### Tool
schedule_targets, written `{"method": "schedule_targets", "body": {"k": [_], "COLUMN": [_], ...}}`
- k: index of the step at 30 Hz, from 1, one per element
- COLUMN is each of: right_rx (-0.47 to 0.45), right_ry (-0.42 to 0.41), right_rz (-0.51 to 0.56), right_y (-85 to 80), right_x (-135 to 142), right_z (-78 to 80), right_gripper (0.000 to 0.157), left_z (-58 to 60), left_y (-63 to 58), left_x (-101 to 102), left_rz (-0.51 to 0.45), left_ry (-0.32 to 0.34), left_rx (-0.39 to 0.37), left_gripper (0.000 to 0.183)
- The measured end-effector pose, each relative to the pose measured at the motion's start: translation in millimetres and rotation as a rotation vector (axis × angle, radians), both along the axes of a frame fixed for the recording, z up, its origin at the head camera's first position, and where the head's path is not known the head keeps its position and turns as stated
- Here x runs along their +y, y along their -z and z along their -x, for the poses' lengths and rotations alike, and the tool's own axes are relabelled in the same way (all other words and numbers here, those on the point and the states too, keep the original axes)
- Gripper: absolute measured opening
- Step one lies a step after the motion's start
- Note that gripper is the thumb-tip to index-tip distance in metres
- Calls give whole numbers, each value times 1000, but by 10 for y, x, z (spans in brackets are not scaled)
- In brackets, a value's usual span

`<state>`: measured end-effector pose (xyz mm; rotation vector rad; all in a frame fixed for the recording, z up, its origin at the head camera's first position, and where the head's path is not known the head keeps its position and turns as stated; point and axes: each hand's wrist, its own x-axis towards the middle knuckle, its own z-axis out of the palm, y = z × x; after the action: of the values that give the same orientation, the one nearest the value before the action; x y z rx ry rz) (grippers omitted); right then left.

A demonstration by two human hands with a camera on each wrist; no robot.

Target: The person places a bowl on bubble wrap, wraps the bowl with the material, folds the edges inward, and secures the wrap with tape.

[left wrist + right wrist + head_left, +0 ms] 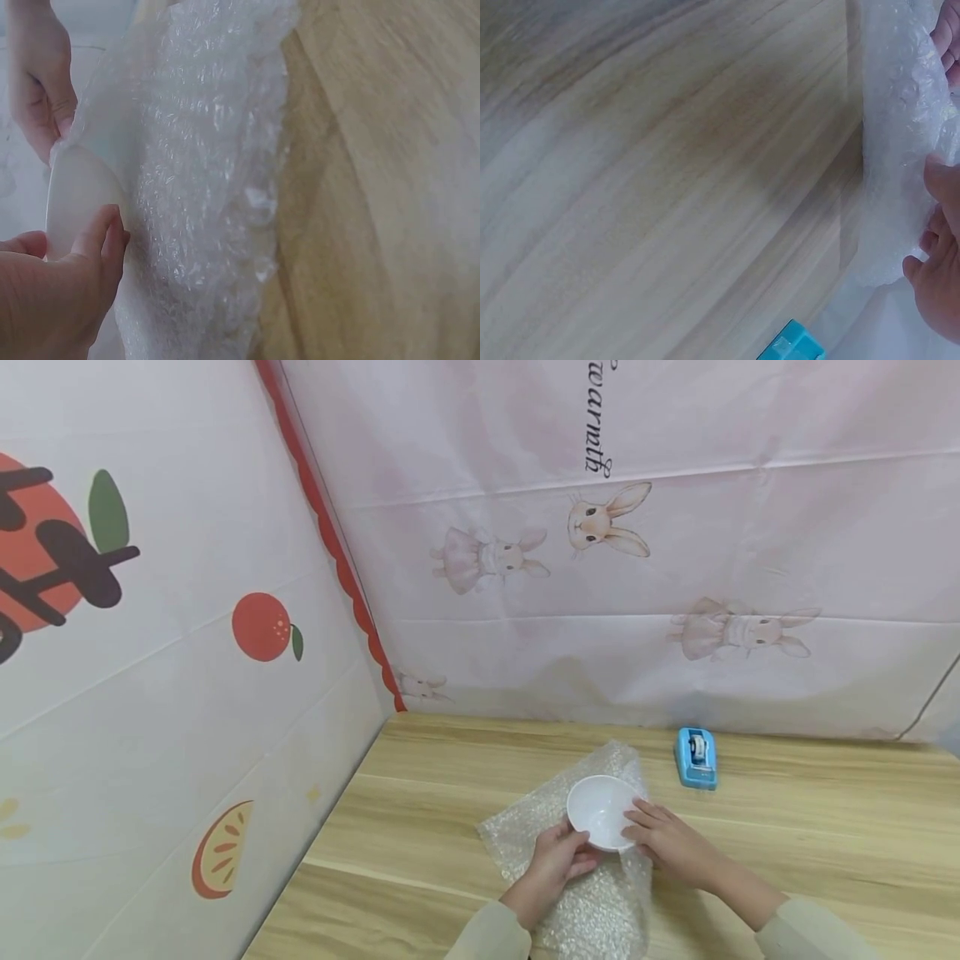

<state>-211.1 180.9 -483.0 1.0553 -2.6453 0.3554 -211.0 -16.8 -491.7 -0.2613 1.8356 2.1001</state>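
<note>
A blue tape dispenser (pixel 696 760) stands to the right of the white bowl (pixel 597 802) and beyond it, well apart, with a roll of tape in it. A sheet of bubble wrap (pixel 592 902) spreads beneath the bowl, reaching out on its far, left and near sides; at the bowl's right the wrap rises against its outer wall. The left hand (pixel 557 862) pinches the bowl's near-left rim, thumb at the edge and fingers on the outside. The right hand (pixel 666 837) grips the wrap at the bowl's right edge, fingertips over the rim, covering that part.

The bowl is round, smooth and plain, its mouth up and slightly tilted, with nothing visible inside.

Under the wrap and bowl lies a wood-grain table (pixel 787 827). Beyond the bowl hangs a pale pink sheet (pixel 525 452) printed with rabbits; to its left, a white sheet (pixel 150 710) shows fruit, edged by a red scalloped border (pixel 330 539).
</note>
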Motion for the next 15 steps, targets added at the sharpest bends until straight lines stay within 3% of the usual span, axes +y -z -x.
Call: {"method": "schedule_targets", "body": {"k": [15], "right_rx": [-86], "right_ry": [-41], "right_rz": [-33], "right_y": [-66], "right_x": [-9], "right_z": [32], "right_gripper": [18], "left_z": [-1], "left_y": [5], "left_x": [-14], "left_rz": [34], "left_ry": [33], "left_rx": [13], "left_gripper": [53]}}
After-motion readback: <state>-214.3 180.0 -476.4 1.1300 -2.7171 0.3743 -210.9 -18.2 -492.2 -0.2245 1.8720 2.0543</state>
